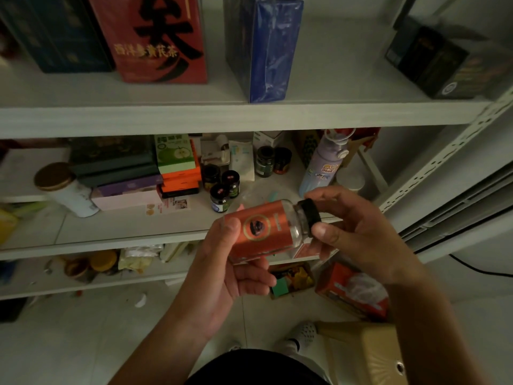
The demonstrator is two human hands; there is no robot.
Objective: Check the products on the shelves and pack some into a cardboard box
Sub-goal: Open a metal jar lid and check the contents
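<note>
Head view: left hand point(222, 273) cradles orange-labelled jar point(266, 232) sideways, label up for reading; right hand point(358, 234) pinches black cap point(311, 218), steadying it.

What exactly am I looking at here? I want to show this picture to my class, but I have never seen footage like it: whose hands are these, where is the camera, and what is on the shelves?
There is no machine here. A person wears a wide-angle camera on the head, so you look down along their arms.

The left hand grips the body of an orange-labelled bottle, held tilted. The right hand has its fingers on the bottle's black cap.

Behind stands a white shelf unit. The upper shelf holds tall boxes, among them a red box and a blue box. The middle shelf holds small dark jars, stacked flat boxes, a white canister and a pale water bottle.
</note>
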